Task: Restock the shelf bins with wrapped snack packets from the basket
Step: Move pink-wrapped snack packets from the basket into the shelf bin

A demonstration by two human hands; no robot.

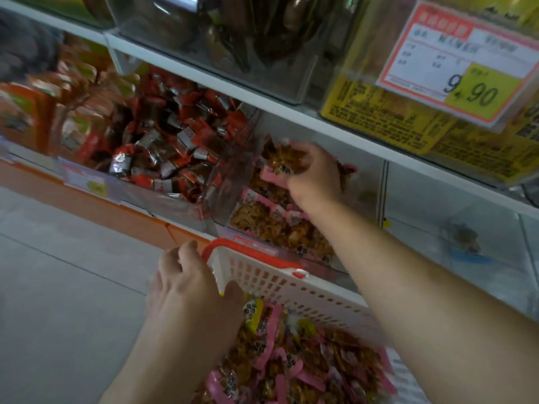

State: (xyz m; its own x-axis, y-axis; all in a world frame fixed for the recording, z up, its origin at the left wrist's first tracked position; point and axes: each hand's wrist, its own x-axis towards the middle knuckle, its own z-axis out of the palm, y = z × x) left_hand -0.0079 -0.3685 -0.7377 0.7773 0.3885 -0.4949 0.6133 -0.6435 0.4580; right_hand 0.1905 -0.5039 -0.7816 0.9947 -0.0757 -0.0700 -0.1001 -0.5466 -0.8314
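A white perforated basket [294,284] with an orange rim is tilted toward me and holds several pink-edged snack packets [294,363]. My left hand [189,284] grips the basket's left corner, thumb inside the rim. My right hand [312,176] reaches into a clear shelf bin [230,196] and holds a bunch of the same pink-edged packets [284,160] above the pile [280,225] lying in that bin.
To the left, a clear bin [131,188] is full of red-wrapped snacks [172,141]. To the right is a nearly bare clear bin [466,243]. The shelf above carries bins of dark snacks [253,33] and a price tag [463,62]. Grey floor tiles [58,287] lie lower left.
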